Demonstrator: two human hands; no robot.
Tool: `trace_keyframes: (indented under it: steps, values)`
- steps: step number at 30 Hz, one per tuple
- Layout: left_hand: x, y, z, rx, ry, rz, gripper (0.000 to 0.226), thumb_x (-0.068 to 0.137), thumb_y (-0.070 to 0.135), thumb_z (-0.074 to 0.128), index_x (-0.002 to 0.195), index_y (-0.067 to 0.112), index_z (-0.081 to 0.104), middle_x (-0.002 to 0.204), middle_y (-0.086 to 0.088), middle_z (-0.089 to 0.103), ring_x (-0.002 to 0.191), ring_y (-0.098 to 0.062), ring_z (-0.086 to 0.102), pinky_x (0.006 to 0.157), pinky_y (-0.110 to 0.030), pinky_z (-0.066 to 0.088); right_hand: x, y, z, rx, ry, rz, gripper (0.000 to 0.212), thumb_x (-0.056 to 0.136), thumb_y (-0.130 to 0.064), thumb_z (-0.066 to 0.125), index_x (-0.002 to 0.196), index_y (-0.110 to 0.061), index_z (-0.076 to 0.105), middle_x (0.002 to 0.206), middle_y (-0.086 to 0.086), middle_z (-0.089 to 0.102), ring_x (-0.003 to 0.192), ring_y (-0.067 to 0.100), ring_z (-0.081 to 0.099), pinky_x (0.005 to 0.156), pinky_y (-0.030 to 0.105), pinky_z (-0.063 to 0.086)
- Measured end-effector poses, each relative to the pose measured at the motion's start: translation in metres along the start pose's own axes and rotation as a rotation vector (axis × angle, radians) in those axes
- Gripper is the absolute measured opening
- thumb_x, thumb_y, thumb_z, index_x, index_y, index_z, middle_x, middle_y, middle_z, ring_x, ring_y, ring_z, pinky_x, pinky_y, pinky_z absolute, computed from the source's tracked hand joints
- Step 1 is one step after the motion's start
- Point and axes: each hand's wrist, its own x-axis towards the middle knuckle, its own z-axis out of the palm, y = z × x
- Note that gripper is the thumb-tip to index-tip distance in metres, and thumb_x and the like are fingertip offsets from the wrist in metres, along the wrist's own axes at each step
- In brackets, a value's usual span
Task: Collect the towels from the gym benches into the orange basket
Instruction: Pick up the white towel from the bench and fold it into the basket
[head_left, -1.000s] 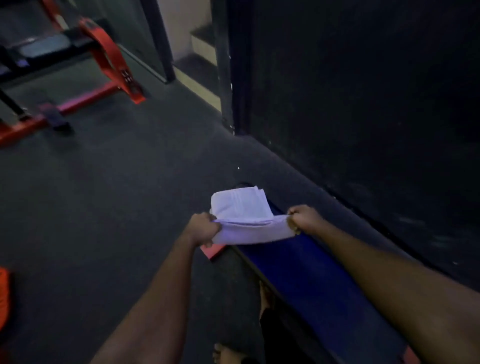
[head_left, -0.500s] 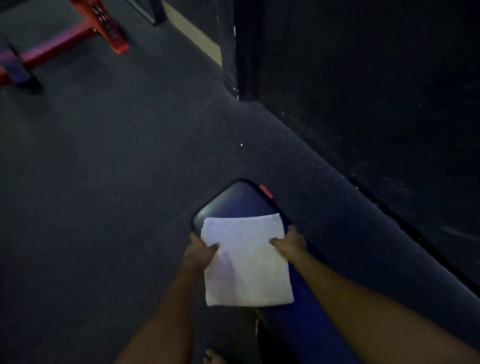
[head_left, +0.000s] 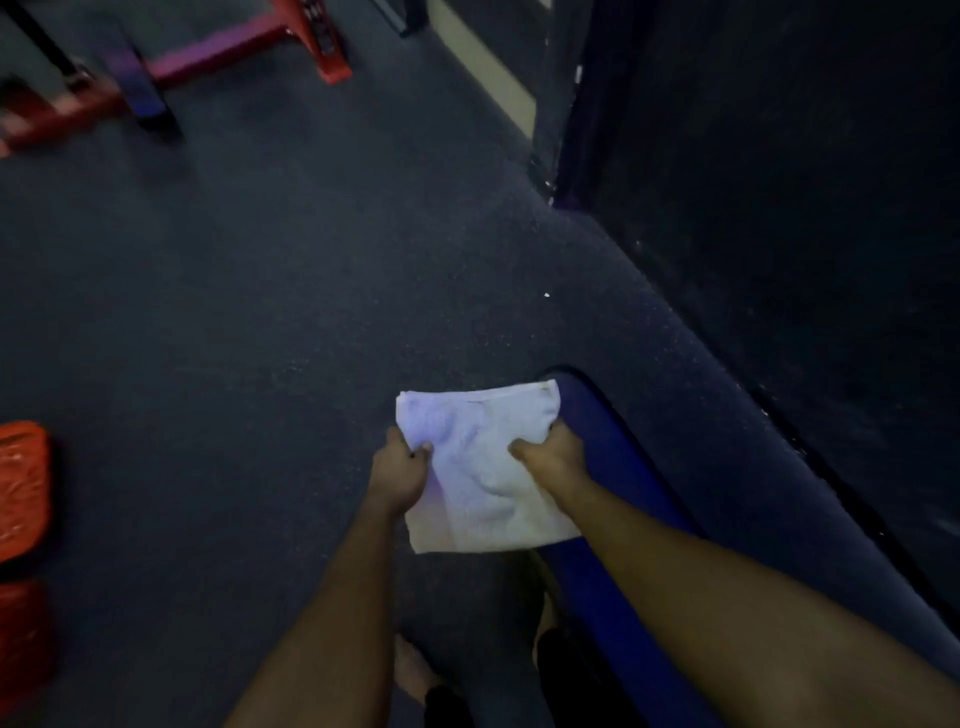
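**Towel in both hands, basket off to my left**

I've got the white towel (head_left: 483, 467) pinched w/ both hands: left hand (head_left: 399, 470) closed on its left edge, right hand (head_left: 550, 453) bunched into the right side, thumb over the top. Neither hand is free. The cloth is folded to a rough square, spread flat-ish btwn my fists, near end sagging toward me.

Landmark = the blue bench (head_left: 618, 467). The towel overlaps the bench's left edge, near its far rounded end; most of the cloth hangs out past that edge, over the dark floor (head_left: 260, 312). Can't tell whether the right corner touches the pad or sits just above it.

Key relation: the orange basket (head_left: 21, 493) lies well apart from the bench, on its left, only partly in frame at the picture's edge. So from my grip the target is straight left and a bit toward me. Left hand is the nearer one; towel's short span runs hand to hand, pointing roughly at the basket.

Next, as I judge it: swing left, left hand leading, prob. a step or two, then drop. Risk: loose near end unfolding.

A red equipment frame (head_left: 234, 57) stands far beyond the bench, out of the way.
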Motion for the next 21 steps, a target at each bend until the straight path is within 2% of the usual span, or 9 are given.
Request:
trace_keyframes:
  steps: [2,6,11,14,17,21]
  values:
    - [-0.014,-0.009,-0.056,-0.063,0.067,0.006,0.051,0.097,0.032,0.050,0.139,0.008,0.038,0.135,-0.015,0.053,0.118,-0.034,0.055,0.096,-0.042,0.047,-0.031,-0.048,0.020,-0.021,-0.022,-0.085,0.049,0.076,-0.029,0.073,0.120,-0.011,0.059,0.114,0.013,0.066,0.105,0.031,0.064,0.090,0.041,0.055]
    - [-0.036,-0.040,-0.165,-0.133,0.217,0.043,0.049,0.096,0.030,0.051,0.135,0.002,0.040,0.135,-0.021,0.053,0.120,-0.039,0.053,0.099,-0.043,0.046,-0.093,-0.134,0.071,-0.057,-0.013,-0.283,0.047,0.074,-0.025,0.074,0.117,-0.009,0.062,0.114,0.014,0.067,0.107,0.032,0.064,0.082,0.030,0.051]
    - [-0.078,-0.108,-0.310,-0.218,0.423,0.057,0.046,0.096,0.028,0.051,0.133,0.001,0.042,0.133,-0.021,0.054,0.120,-0.040,0.053,0.097,-0.040,0.044,-0.192,-0.233,0.179,-0.053,-0.093,-0.487,0.041,0.074,-0.022,0.069,0.113,-0.012,0.064,0.106,0.007,0.067,0.100,0.025,0.065,0.075,0.026,0.047]
    - [-0.106,-0.158,-0.378,-0.267,0.539,0.013,0.045,0.096,0.027,0.051,0.132,0.000,0.043,0.131,-0.023,0.056,0.120,-0.041,0.053,0.095,-0.036,0.042,-0.238,-0.277,0.248,-0.095,-0.177,-0.594,0.032,0.074,-0.022,0.071,0.104,-0.013,0.061,0.099,0.005,0.064,0.089,0.023,0.062,0.072,0.027,0.045]
    - [-0.138,-0.227,-0.451,-0.316,0.673,-0.044,0.044,0.095,0.027,0.053,0.130,0.001,0.045,0.127,-0.023,0.058,0.118,-0.040,0.055,0.095,-0.036,0.043,-0.286,-0.317,0.339,-0.175,-0.292,-0.716,0.038,0.073,-0.025,0.072,0.107,-0.014,0.062,0.096,0.002,0.061,0.091,0.023,0.062,0.074,0.030,0.048]
    - [-0.178,-0.321,-0.523,-0.370,0.859,-0.101,0.047,0.095,0.020,0.055,0.137,0.001,0.044,0.140,-0.017,0.051,0.132,-0.031,0.046,0.108,-0.031,0.032,-0.347,-0.353,0.463,-0.291,-0.442,-0.843,0.044,0.068,-0.029,0.074,0.108,-0.014,0.063,0.102,0.006,0.066,0.093,0.025,0.064,0.076,0.032,0.053]
